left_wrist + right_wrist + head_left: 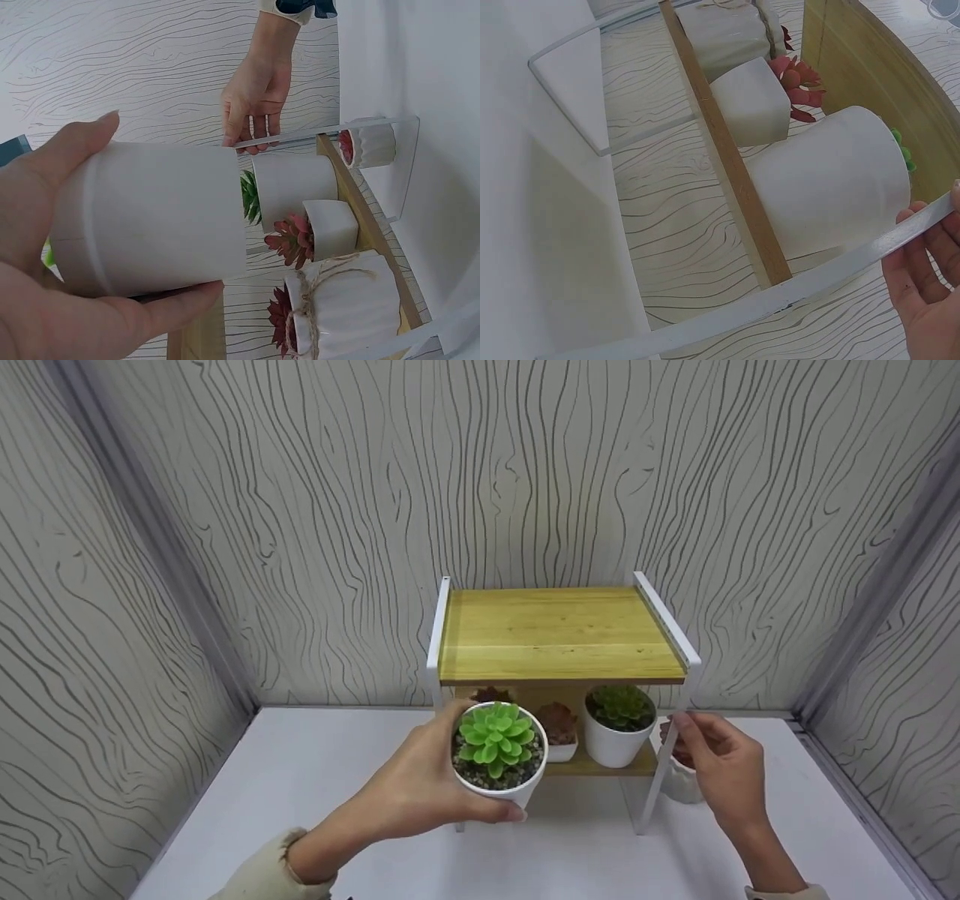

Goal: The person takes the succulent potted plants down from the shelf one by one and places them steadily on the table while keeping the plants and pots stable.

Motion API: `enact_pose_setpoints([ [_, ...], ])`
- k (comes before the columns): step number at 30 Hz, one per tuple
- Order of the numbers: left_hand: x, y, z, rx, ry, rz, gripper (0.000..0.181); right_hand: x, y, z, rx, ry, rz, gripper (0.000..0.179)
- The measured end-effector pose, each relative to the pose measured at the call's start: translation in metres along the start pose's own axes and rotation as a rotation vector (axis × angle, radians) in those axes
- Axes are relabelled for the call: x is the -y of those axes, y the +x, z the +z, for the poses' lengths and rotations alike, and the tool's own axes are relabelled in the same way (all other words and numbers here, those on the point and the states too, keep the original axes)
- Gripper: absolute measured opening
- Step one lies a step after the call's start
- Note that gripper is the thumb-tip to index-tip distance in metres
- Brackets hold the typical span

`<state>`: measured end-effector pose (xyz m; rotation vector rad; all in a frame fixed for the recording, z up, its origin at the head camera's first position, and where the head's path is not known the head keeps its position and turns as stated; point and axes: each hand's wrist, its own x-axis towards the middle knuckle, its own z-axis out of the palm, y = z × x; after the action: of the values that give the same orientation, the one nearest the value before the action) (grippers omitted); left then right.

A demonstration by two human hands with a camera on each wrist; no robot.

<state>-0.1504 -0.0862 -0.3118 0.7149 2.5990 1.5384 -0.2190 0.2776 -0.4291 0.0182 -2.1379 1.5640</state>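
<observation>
In front of the shelf my left hand [409,780] grips a white round pot [161,214] holding a bright green succulent [496,739] and pebbles. The fingers and thumb wrap around the pot's sides. My right hand [724,761] pinches the front right white metal leg [840,266] of the two-tier wooden shelf [562,634]. On the lower board stand a white pot with a dark green succulent [621,707], a small white square pot [331,229] with a reddish succulent, and a white twine-tied pot [349,304] with a dark red succulent.
Behind the right hand, another white pot [682,786] with a red plant stands on the white table [300,757], to the right of the shelf. Wood-grain patterned panels [337,510] enclose the table at the back and sides.
</observation>
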Motion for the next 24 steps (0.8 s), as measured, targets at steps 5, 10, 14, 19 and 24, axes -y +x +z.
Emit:
enact_pose_setpoints([
  [5, 0.009, -0.004, 0.002, 0.023, 0.008, -0.035, 0.102, 0.0, 0.0, 0.0, 0.002, 0.012, 0.002, 0.029],
  [10, 0.018, -0.008, 0.005, 0.044, -0.008, -0.05, 0.102, 0.0, -0.001, 0.0, 0.014, -0.007, 0.0, 0.03],
  [14, 0.026, -0.01, 0.008, 0.042, -0.011, -0.052, 0.101, 0.0, -0.002, 0.0, 0.012, -0.022, 0.009, 0.031],
  [19, 0.034, -0.014, 0.011, 0.034, -0.019, -0.049, 0.1, 0.0, -0.002, 0.0, 0.008, -0.02, 0.016, 0.031],
  [24, 0.043, -0.017, 0.014, 0.032, -0.023, -0.052, 0.102, 0.0, -0.001, 0.0, 0.007, -0.012, 0.018, 0.032],
])
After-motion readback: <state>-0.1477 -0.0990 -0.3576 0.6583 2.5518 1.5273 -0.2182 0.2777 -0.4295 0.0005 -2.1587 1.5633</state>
